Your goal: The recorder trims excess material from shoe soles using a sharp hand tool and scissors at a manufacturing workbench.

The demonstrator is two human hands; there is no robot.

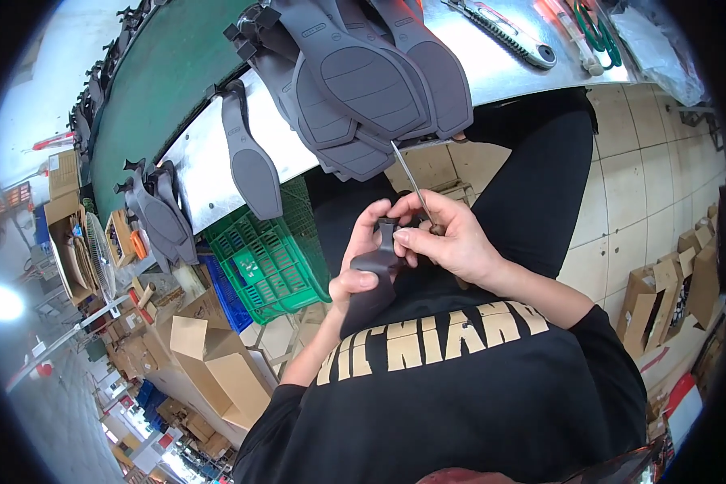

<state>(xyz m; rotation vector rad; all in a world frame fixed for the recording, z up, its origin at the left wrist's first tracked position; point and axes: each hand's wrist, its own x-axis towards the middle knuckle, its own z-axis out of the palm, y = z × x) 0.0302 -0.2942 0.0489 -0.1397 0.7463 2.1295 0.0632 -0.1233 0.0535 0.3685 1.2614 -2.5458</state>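
A dark grey, paddle-shaped moulded part (371, 300) lies in my left hand (353, 262), low in front of my chest. My left thumb rests along its broad end, and the fingers curl round its narrow end. Close beside it, my right hand (460, 246) grips a slim metal tool (409, 172) with a brownish handle end; its thin shaft points up and away towards the table. The right thumb and fingertips meet the narrow end of the part and partly cover it. Beyond my hands, a pile of similar grey parts (371, 85) overhangs the table's near edge.
One more part (254, 173) and a small stack (157, 214) lie along the metal table (198, 133). A ratchet-like tool (512, 36), green-handled scissors (597, 36) and a plastic bag (661, 48) sit far right. Below are a green crate (266, 270) and cardboard boxes (218, 371).
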